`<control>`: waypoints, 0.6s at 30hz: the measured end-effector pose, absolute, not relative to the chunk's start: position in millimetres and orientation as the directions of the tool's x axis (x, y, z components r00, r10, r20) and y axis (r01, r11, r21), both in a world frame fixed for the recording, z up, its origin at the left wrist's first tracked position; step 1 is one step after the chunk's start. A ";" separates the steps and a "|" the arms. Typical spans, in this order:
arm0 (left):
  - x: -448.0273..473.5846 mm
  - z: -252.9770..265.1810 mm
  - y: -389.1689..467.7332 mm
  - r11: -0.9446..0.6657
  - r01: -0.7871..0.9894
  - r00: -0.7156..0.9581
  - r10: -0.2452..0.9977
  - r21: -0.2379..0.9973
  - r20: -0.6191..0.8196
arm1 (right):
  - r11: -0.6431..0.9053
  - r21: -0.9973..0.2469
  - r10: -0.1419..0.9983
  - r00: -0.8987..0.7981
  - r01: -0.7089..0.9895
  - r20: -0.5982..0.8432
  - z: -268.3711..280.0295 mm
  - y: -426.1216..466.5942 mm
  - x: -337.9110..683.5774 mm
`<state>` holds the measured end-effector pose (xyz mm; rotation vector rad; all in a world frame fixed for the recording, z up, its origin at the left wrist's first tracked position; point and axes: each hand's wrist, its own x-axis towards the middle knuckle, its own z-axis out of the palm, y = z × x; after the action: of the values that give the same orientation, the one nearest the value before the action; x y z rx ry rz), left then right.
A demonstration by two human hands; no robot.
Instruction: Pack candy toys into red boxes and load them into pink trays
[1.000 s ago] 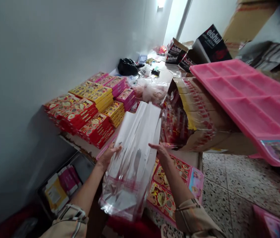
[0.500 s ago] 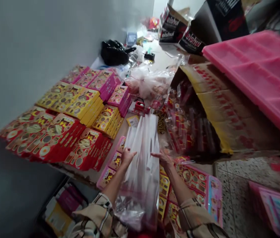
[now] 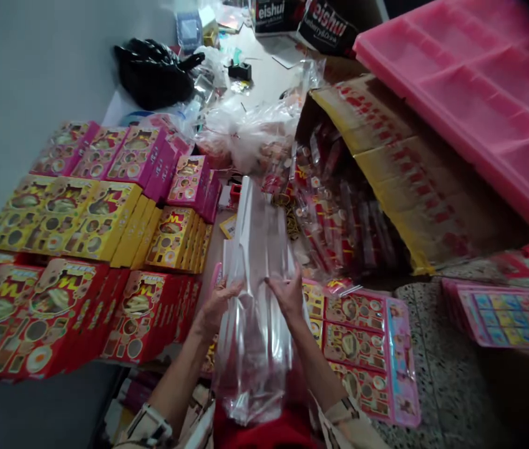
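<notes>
A long clear plastic bag (image 3: 255, 349) stretches from the middle of the table toward my body, its near end crumpled and shiny. My left hand (image 3: 216, 305) is closed on its left edge, thumb lying over the plastic. On the opposite edge, my right hand (image 3: 287, 294) grips the bag with the thumb on top. Under the bag lies a pink tray (image 3: 405, 368) holding red and yellow printed boxes (image 3: 355, 346). The bag hides the tray's middle.
Stacked red (image 3: 58, 312), yellow (image 3: 82, 215) and pink boxes (image 3: 136, 153) stand at left. At right, an open carton (image 3: 409, 181) holds wrapped red packets, with a pink divided tray (image 3: 470, 81) above it. A black bag (image 3: 155, 72) and tape dispenser (image 3: 240, 70) lie farther back.
My view has tilted down and shifted. The bag's white, folded look has given way to a flatter, clearer spread between my hands. Both hands remain at its sides.
</notes>
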<state>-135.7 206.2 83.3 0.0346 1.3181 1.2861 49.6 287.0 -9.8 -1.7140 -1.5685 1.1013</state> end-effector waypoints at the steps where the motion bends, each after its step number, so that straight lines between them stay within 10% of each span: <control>1: -143.9 86.3 202.5 0.356 -0.666 -0.294 0.682 0.655 -0.670 | -0.199 -0.809 0.977 0.044 0.554 -0.209 -15.0 293.2 51.5; 18: -181.4 177.9 163.5 0.377 -0.294 -0.584 0.656 0.878 -0.478 | -0.524 -0.849 0.807 -0.359 -0.067 -0.470 -38.9 285.6 61.4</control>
<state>-181.4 163.5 177.9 0.3187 1.7534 1.3503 61.4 285.6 -38.9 -1.2756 -1.0212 1.9354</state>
